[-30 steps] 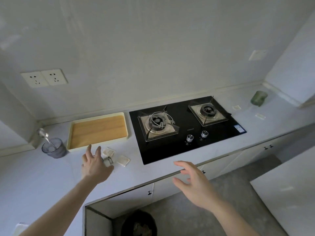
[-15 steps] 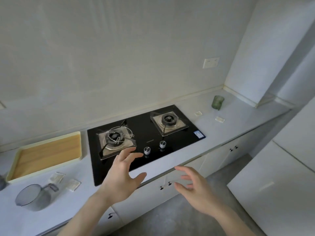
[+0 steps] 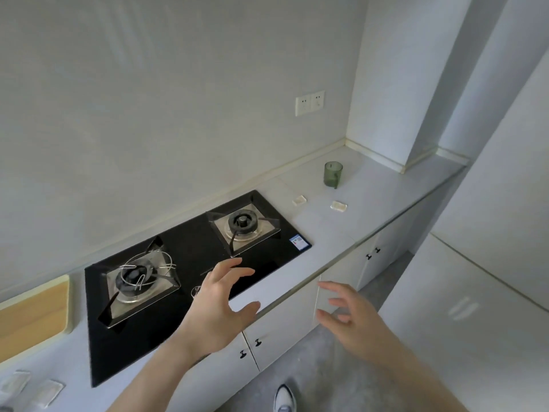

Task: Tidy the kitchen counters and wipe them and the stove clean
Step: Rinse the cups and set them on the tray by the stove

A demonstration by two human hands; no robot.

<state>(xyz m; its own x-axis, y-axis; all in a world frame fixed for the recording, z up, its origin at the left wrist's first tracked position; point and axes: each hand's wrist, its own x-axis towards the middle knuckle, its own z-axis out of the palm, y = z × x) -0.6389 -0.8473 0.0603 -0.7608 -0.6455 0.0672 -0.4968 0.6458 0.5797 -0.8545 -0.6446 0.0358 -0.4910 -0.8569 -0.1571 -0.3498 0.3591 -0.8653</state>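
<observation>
Left hand (image 3: 218, 307) spread above stove (image 3: 190, 263), right hand (image 3: 353, 319) beside counter (image 3: 350, 221)

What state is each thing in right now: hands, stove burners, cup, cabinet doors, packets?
Left hand: open, holding nothing, over the stove's front edge.
Right hand: open, holding nothing, off the counter.
Gas stove: no flame showing.
Left burner: wire rack lying on it.
Right burner: bare.
Green cup: upright.
Cabinet doors: closed.
Two small packets: flat on the counter.

Left hand (image 3: 218, 307) spread over stove (image 3: 190, 263) front edge; right hand (image 3: 353, 322) empty right of stove; green cup (image 3: 333, 173) on worktop (image 3: 356, 215) beyond.
</observation>
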